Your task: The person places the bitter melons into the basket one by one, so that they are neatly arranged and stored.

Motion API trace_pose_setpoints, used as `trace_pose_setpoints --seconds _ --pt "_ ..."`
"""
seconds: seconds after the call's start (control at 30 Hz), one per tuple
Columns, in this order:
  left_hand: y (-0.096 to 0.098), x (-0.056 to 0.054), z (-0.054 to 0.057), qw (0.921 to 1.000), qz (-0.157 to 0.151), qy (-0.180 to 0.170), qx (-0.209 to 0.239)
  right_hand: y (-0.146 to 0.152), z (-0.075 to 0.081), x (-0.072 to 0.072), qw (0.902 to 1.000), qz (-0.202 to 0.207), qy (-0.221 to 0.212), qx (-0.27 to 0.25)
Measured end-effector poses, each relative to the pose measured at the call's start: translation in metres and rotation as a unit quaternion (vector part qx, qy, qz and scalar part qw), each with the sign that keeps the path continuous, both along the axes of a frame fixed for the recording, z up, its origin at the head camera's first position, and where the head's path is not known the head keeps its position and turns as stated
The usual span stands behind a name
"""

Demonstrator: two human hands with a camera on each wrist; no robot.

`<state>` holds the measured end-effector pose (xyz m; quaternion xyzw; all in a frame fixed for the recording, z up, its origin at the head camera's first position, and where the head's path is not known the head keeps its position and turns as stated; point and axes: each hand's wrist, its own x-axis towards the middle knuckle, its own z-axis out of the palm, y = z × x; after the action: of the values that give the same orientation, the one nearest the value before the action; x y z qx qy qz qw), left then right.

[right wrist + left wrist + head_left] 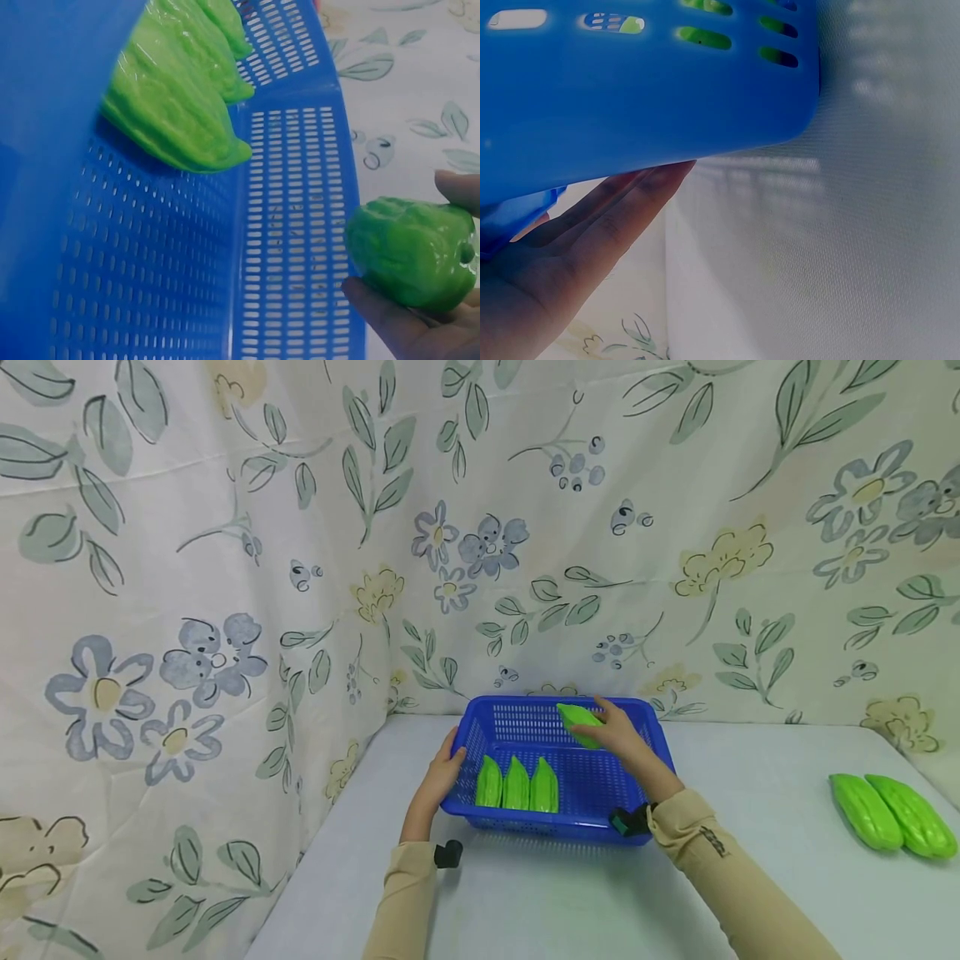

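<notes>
A blue plastic basket (525, 822) with slotted walls sits on the table, and my left hand (444, 772) grips its left rim. In the left wrist view the fingers (619, 214) lie along the basket's outer side. Over the back right part of the basket, my right hand (618, 735) holds a bright green bitter melon (577, 725). In the right wrist view that wrinkled melon (409, 251) is between thumb and fingers, near the basket's rim. Inside the basket, three more bitter melons (517, 785) lie side by side at the left, tips pointing toward the back.
Two more bitter melons (892, 814) lie together at the right side of the white table (750, 860). A curtain (555, 527) with leaf and flower prints hangs behind the table and along its left side.
</notes>
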<state>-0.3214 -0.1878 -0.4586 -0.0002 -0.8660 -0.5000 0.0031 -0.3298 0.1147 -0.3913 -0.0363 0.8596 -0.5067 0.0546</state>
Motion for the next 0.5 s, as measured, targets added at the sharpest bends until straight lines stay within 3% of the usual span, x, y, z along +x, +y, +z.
trace_pose_setpoints --seconds 0.5 --pt "-0.0006 -0.0014 0.0001 1.0 -0.006 0.0 0.006 -0.0085 -0.0063 -0.0061 0.996 0.024 -0.065 0.057"
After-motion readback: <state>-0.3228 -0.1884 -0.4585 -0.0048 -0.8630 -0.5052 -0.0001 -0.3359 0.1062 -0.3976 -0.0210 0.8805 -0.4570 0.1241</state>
